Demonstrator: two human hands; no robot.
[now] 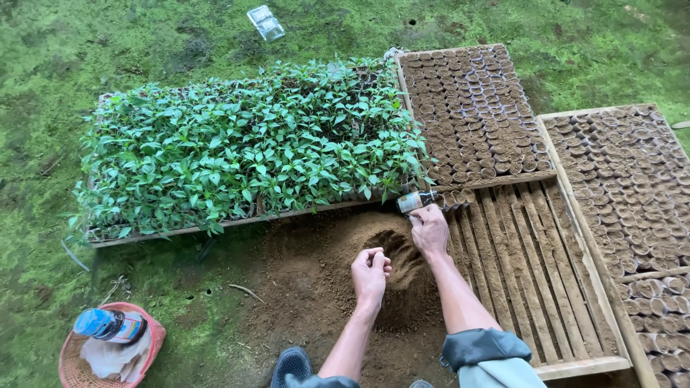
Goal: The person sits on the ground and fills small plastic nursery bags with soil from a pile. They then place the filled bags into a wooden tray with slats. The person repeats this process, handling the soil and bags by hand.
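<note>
- Head view: right hand (429, 228) is closed around a small soil pot (417, 201), a dark tube with a pale wrap, held on its side at the near edge of the slatted wooden tray (517, 266).
- Left hand (370, 273) is curled into a loose fist over the heap of loose brown soil (338, 273), fingers pinched on what looks like a clump of soil; I cannot tell how much it holds.
- Doing it well, in my judgement: keep the pot's mouth turned toward the heap, feed soil in small pinches, firm it lightly, and hold the tube gently so it does not crush.
- Filled pots (467, 108) stand packed in rows at the tray's far end; a second tray (632, 194) lies just beside it on the right.
- Seedling bed (244, 151) sits left of the trays.
- Pink basket (75, 366) with a bottle (108, 325) rests on the grass at lower left, well apart.
</note>
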